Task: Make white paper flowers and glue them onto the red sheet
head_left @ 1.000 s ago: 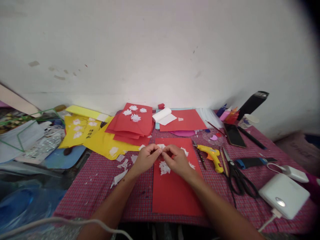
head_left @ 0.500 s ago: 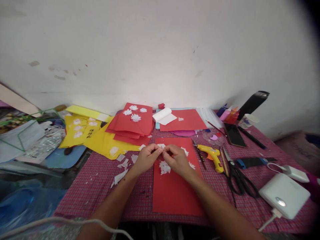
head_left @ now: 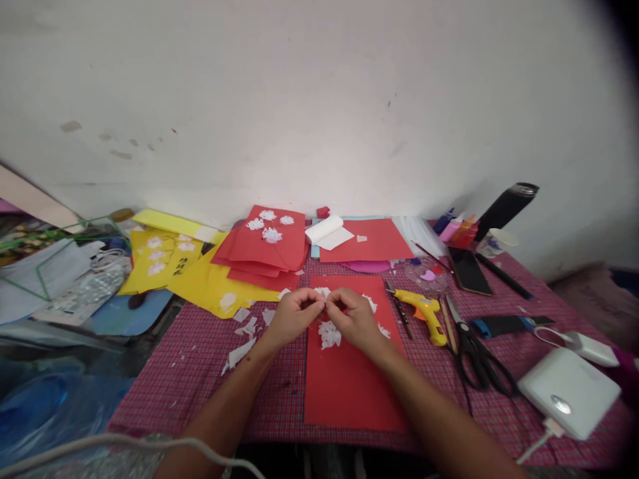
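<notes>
My left hand [head_left: 292, 318] and my right hand [head_left: 354, 318] meet fingertip to fingertip above the top of a red paper sheet [head_left: 349, 386]. Both pinch a small white paper piece [head_left: 324, 303] between thumb and fingers. Under the hands several white cut-out paper flowers [head_left: 329, 334] lie on the red sheet. White paper scraps [head_left: 239, 349] lie on the checked cloth left of the sheet.
A yellow glue gun [head_left: 425, 313], black scissors [head_left: 474, 356] and a white power bank [head_left: 569, 391] lie to the right. Red sheets with white flowers [head_left: 267, 243] and yellow sheets [head_left: 164, 256] sit behind. A black phone [head_left: 468, 269], a black bottle [head_left: 504, 207] and a wall stand at the back.
</notes>
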{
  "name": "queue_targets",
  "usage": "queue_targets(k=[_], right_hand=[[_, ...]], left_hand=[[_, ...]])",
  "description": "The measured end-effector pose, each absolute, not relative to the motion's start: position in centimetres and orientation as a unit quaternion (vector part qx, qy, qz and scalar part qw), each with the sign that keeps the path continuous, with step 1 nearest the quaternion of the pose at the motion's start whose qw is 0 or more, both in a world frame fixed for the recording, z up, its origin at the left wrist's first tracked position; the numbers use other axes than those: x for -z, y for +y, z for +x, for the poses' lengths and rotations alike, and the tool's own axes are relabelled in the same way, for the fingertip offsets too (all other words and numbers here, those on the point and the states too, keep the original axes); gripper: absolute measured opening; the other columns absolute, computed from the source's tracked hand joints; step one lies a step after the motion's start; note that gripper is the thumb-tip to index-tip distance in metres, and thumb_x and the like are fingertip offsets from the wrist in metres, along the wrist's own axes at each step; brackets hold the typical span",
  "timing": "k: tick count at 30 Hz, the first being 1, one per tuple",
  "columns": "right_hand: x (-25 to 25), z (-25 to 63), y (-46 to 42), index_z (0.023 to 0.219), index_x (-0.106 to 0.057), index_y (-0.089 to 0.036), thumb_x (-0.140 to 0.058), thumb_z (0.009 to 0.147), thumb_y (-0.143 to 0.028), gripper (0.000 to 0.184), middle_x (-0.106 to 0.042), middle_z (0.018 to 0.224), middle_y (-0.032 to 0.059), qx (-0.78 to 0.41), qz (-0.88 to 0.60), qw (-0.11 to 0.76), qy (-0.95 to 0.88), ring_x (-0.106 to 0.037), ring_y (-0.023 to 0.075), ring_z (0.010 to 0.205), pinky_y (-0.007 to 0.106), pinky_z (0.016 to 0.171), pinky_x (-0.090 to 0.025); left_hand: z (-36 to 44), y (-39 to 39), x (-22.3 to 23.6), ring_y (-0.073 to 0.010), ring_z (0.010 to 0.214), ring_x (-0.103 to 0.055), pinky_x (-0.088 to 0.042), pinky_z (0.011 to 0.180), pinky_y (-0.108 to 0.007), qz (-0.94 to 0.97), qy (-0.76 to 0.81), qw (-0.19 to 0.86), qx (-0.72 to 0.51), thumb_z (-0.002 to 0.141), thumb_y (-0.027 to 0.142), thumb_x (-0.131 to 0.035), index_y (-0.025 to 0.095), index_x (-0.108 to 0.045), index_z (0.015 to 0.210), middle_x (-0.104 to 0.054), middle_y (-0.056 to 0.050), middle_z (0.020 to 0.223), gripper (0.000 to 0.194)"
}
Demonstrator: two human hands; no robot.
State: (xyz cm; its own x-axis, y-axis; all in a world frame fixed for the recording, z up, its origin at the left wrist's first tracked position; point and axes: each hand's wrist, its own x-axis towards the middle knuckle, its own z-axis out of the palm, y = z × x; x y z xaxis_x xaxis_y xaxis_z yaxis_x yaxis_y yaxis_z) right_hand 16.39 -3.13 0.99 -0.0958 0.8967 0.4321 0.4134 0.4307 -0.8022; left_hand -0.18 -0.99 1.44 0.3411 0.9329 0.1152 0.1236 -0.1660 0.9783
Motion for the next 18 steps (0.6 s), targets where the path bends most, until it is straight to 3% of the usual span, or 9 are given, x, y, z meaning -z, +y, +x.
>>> queue_targets(k=[10, 18], right_hand=[[-0.54, 16.35, -3.01, 0.07, -0.057, -0.019, -0.053, 0.08, -0.013, 0.013, -0.056, 0.065, -0.0018, -0.225, -0.461, 0.463, -0.722, -0.05, 0.0123, 0.06, 0.024, 0.059, -0.037], [-0.59, 16.35, -3.09, 0.073, -0.057, -0.02, -0.053, 0.081, -0.013, 0.011, -0.059, 0.067, -0.0009, -0.214, -0.461, 0.471, -0.721, -0.053, 0.0133, 0.062, 0.025, 0.059, -0.038]], left_hand=[[-0.21, -0.97, -1.47, -0.01, 0.064, -0.049, -0.04, 0.061, -0.02, 0.672, 0.422, 0.465, -0.392, 0.081, 0.024, -0.055, 0.015, -0.059, 0.074, -0.057, 0.001, 0.069, 0.012], [-0.22, -0.98, -1.51, -0.0096, 0.062, -0.046, -0.037, 0.058, -0.02, 0.664, 0.433, 0.462, -0.397, 0.082, 0.029, -0.056, 0.016, -0.058, 0.073, -0.054, 0.002, 0.068, 0.015]])
